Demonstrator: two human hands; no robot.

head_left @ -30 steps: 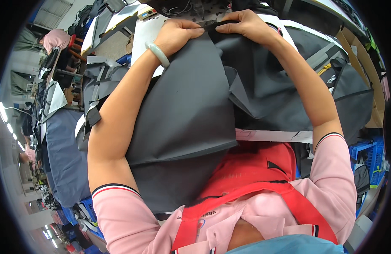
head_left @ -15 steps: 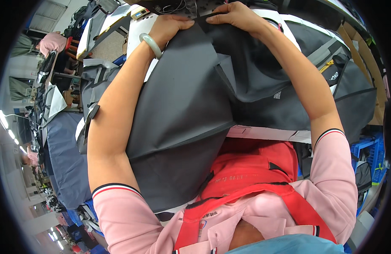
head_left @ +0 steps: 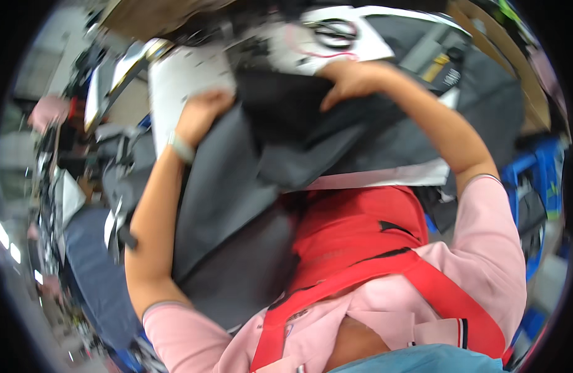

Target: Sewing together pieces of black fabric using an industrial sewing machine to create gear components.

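Note:
A large dark grey fabric piece [head_left: 218, 205] hangs over the front edge of the white worktable [head_left: 199, 68] and down beside my lap. Its far part, almost black, is folded and raised between my hands. My left hand [head_left: 205, 107], with a pale bangle [head_left: 181, 148] on the wrist, is closed on the fabric's left edge, though motion blurs the fingers. My right hand [head_left: 353, 81] grips the far right edge, its thumb lying on top of the cloth and the other fingers partly hidden.
A black ring-shaped item [head_left: 336, 34] lies on the table's far side beneath a blurred brown-grey machine body [head_left: 162, 18]. More grey fabric with straps [head_left: 479, 105] spreads to the right, near a cardboard box [head_left: 516, 68] and blue crate [head_left: 538, 168]. A person in pink [head_left: 49, 114] is far left.
Both hands have come nearer to me with the fabric, the left also moving leftward, and spread wider apart. The cloth between them has bunched into folds. The whole view has shifted and blurred.

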